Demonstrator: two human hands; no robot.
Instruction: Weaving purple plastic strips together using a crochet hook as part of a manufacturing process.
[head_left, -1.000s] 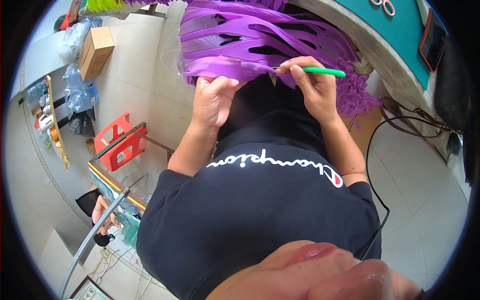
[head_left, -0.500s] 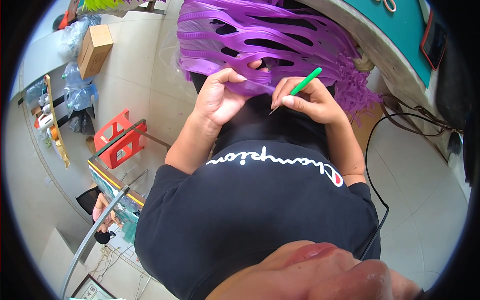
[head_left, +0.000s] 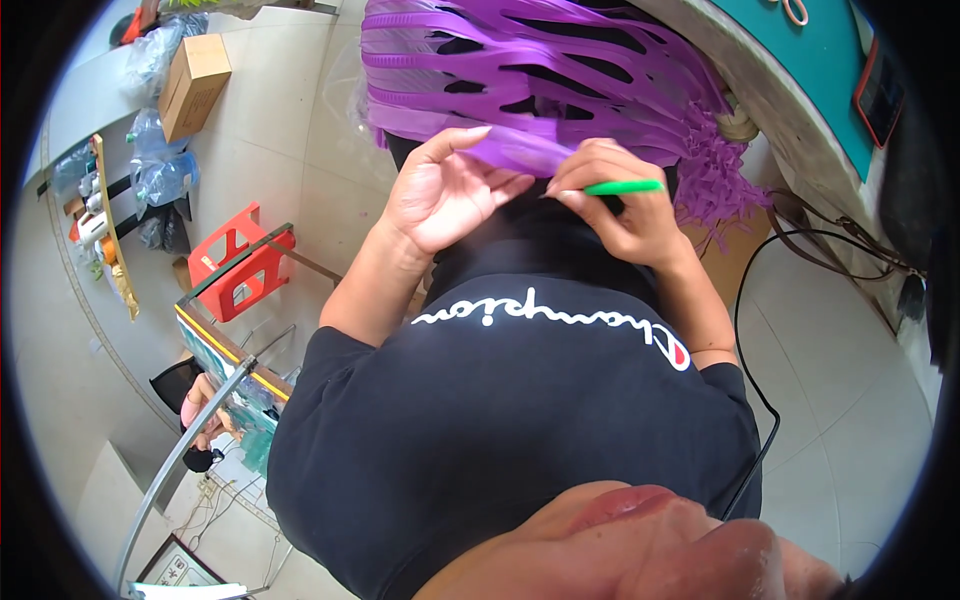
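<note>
My right hand (head_left: 628, 205) grips a slim tool with a green handle (head_left: 625, 187). Its thin metal tip was visible earlier; now the fingers mostly cover it. The handle lies nearly level, pointing right. Those fingertips also touch the end of a purple rubbery strip (head_left: 520, 150), which is blurred. My left hand (head_left: 440, 200) is turned palm up with thumb and fingers apart, next to the strip's left end. Beyond both hands, a large bundle of purple slotted strips (head_left: 480, 62) is spread over my lap, with a frayed clump of purple trimmings (head_left: 725, 185) at its right.
A teal-topped table (head_left: 800, 70) curves along the upper right, with a phone (head_left: 880, 98) and scissor handles (head_left: 795, 12). A black cable (head_left: 745, 280) hangs at right. On the left are a red stool (head_left: 240, 265), a cardboard box (head_left: 195, 88) and a seated person (head_left: 205, 420).
My left hand has loosened from the strip and its fingers have spread. The green handle has swung from pointing up-right to almost level. The strip between my hands has shifted upward.
</note>
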